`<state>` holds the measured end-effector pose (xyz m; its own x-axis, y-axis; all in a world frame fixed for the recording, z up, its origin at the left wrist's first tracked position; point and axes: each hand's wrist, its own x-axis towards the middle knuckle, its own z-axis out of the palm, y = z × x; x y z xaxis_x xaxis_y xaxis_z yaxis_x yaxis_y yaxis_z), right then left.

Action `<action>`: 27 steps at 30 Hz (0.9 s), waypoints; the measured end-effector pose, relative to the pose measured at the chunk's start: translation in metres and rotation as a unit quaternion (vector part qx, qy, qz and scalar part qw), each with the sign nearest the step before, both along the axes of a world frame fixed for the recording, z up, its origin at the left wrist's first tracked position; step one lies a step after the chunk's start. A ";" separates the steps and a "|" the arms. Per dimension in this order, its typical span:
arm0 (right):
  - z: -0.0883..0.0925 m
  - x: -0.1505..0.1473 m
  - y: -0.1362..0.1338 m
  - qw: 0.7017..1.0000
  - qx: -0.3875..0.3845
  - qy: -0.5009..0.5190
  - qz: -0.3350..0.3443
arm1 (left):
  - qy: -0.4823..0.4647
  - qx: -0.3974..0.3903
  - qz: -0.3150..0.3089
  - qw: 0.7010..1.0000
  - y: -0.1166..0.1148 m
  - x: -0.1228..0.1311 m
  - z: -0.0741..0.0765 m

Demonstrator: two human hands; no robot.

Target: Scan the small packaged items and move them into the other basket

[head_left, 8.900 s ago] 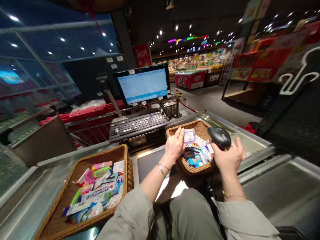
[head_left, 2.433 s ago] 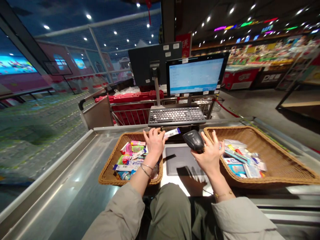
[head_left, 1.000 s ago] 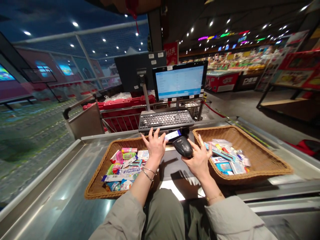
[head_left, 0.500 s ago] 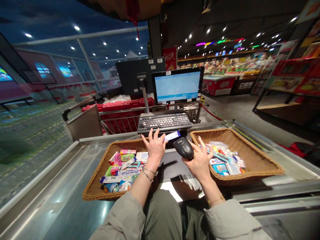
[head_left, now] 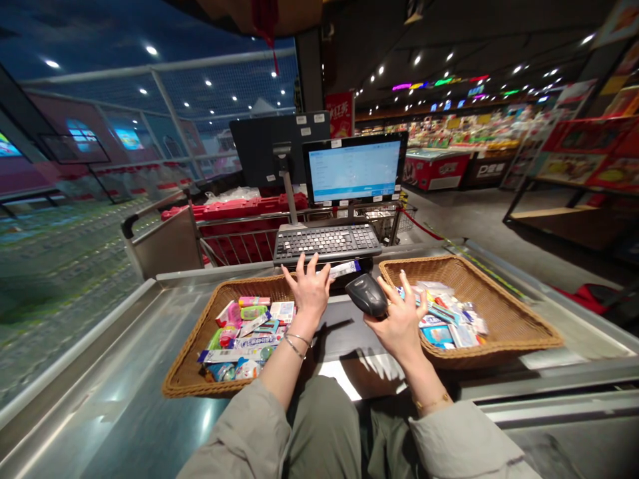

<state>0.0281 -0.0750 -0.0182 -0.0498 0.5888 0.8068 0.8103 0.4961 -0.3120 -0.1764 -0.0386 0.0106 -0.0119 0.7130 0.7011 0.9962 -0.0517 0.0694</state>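
Note:
My left hand (head_left: 309, 293) is raised between two wicker baskets and pinches a slim white and blue box (head_left: 344, 269) between thumb and fingers, just below the keyboard. My right hand (head_left: 399, 318) grips a black handheld scanner (head_left: 367, 294), its head turned toward the box a few centimetres away. The left basket (head_left: 187, 372) holds several small colourful packets. The right basket (head_left: 504, 313) holds several more packets, heaped at its near left side beside my right hand.
A black keyboard (head_left: 327, 242) and a lit monitor (head_left: 354, 169) stand behind the baskets on a steel checkout counter (head_left: 114, 392). A red-handled trolley (head_left: 244, 226) is parked beyond the counter. Shop shelves (head_left: 574, 159) and a freezer lie at the right rear.
Over the last second both hands hold nearly still with box and scanner together. Earlier, my left hand was taking a packet from the right basket and my view has since swung left.

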 end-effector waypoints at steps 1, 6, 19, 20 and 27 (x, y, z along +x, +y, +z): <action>0.000 0.000 0.000 1.000 -0.002 0.001 0.001 | -0.001 0.000 0.000 1.000 0.000 0.000 0.000; -0.001 0.000 0.000 1.000 -0.011 0.002 0.010 | -0.006 -0.001 -0.002 1.000 0.002 -0.001 -0.001; 0.003 0.016 0.006 0.999 -0.009 0.027 -0.039 | -0.020 -0.002 -0.016 1.000 0.005 0.015 0.004; 0.003 0.020 0.007 0.998 -0.010 0.033 -0.044 | -0.021 -0.006 -0.017 1.000 0.005 0.018 0.006; 0.012 0.050 0.007 0.991 -0.033 0.090 -0.096 | -0.023 -0.019 -0.051 0.998 0.007 0.045 0.011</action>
<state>0.0777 -0.0682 -0.0063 0.2101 0.6257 0.7512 0.8160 0.3111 -0.4873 -0.1313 -0.0320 0.0214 0.0304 0.7380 0.6742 0.9818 -0.1484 0.1182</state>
